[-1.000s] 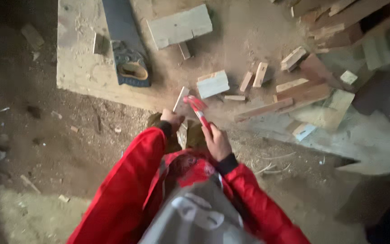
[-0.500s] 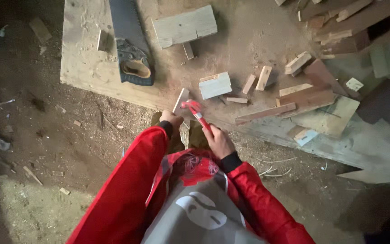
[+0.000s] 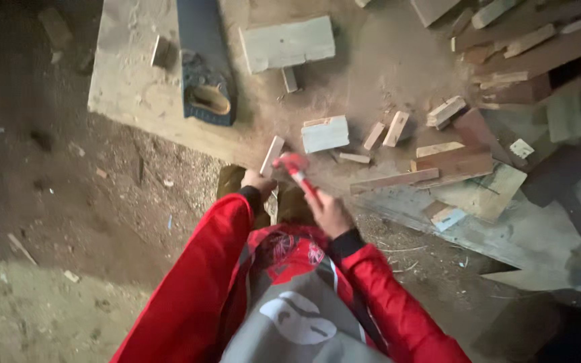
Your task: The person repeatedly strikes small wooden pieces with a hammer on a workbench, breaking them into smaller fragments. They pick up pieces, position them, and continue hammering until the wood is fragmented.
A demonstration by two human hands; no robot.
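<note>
At the far left lies bare dirt floor (image 3: pixel 48 202) littered with wood chips and small scraps. Next comes a pale wooden board (image 3: pixel 136 101) lying flat on the ground, dusted with sawdust; a small wood block (image 3: pixel 161 51) stands near its left part, and a handsaw (image 3: pixel 203 74) rests on it with its dark blade running away from the viewer and its blue and tan handle nearest. Just right of the saw sits a pale rectangular slab (image 3: pixel 288 43) with a short peg of wood (image 3: pixel 290 79) at its lower edge. Below these, at the board's near edge, the left hand (image 3: pixel 258 181) in a red sleeve has its grip closed around the lower end of a thin wooden stick (image 3: pixel 272 155), which tilts up and to the right. Just beside it the right hand (image 3: pixel 327 212), also red-sleeved, is clamped on the handle of a red-handled hammer (image 3: pixel 297 169), whose blurred head sits close to the stick's right side; whether they touch I cannot tell. Above and right of the hammer lies a pale wood block (image 3: pixel 325 134), then two short offcuts (image 3: pixel 386 131) side by side. Farther right, a long reddish plank (image 3: pixel 452 163) lies over a pale sheet (image 3: pixel 489 195), and a jumbled pile of timber scraps (image 3: pixel 526 60) fills the upper right corner.
</note>
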